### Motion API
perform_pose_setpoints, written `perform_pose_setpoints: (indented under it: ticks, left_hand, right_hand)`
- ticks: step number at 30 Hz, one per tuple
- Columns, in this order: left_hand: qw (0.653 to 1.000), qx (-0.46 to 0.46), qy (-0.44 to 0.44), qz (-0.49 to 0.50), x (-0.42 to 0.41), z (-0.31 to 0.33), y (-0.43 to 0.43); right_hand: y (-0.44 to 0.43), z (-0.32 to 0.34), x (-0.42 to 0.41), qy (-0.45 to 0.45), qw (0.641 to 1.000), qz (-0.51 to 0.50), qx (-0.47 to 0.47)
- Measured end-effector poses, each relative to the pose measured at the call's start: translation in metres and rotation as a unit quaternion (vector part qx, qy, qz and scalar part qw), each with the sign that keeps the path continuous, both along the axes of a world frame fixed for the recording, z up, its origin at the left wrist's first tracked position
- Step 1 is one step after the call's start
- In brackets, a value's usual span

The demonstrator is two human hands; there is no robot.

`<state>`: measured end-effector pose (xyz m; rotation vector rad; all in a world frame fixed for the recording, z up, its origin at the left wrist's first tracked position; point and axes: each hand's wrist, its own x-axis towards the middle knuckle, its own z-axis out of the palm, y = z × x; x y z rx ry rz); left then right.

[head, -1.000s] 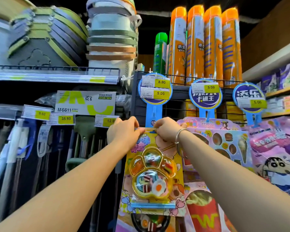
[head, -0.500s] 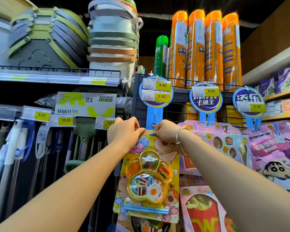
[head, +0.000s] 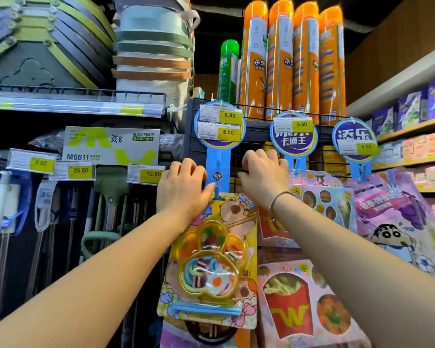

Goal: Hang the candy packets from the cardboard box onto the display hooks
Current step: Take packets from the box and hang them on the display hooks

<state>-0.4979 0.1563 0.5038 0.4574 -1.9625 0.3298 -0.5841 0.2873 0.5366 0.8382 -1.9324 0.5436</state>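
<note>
A yellow candy packet point(head: 211, 259) with a paw-shaped blister of sweets hangs from the display hook point(head: 218, 196) at the foot of a blue sign strip point(head: 217, 159). My left hand point(head: 182, 189) lies over the packet's top left corner, thumb tip against the blue strip above the packet's edge. My right hand point(head: 263, 179), with a bracelet on the wrist, is lifted off the packet's top right, its fingers loosely spread against the black wire grid point(head: 239, 156). The cardboard box is out of view.
More packets hang to the right: a burger-print one point(head: 322, 199), a pink fries one point(head: 294, 310) and a purple cartoon one point(head: 397, 214). Orange spray cans point(head: 286, 64) stand on the shelf above. Mops and price tags point(head: 81, 169) fill the rack on the left.
Both hands pinched the packet's top edge at the hook before. Now the right hand has lifted up off it, the left thumb has slid onto the blue strip, and the packet hangs on the hook.
</note>
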Motion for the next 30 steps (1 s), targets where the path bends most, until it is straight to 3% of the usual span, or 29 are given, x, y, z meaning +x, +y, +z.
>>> perform_pose_setpoints:
  ticks: [5,11,20,30]
  left_hand:
    - [0.994,-0.042,-0.019,-0.098,-0.026,0.013,0.041]
    - [0.989,-0.001,-0.109,-0.096,-0.063,0.033,0.075]
    - [0.985,0.098,-0.116,-0.082,-0.084,0.045,0.079]
    - [0.975,0.180,-0.020,-0.129,-0.093,0.059,0.082]
  right_hand:
    - [0.047,0.019,-0.032,-0.073,0.987,-0.083,-0.113]
    - [0.082,0.021,-0.067,-0.222,0.973,-0.047,-0.047]
    - [0.086,0.033,-0.091,-0.236,0.971,-0.028,-0.018]
    - [0.097,0.055,-0.090,-0.176,0.984,0.030,-0.016]
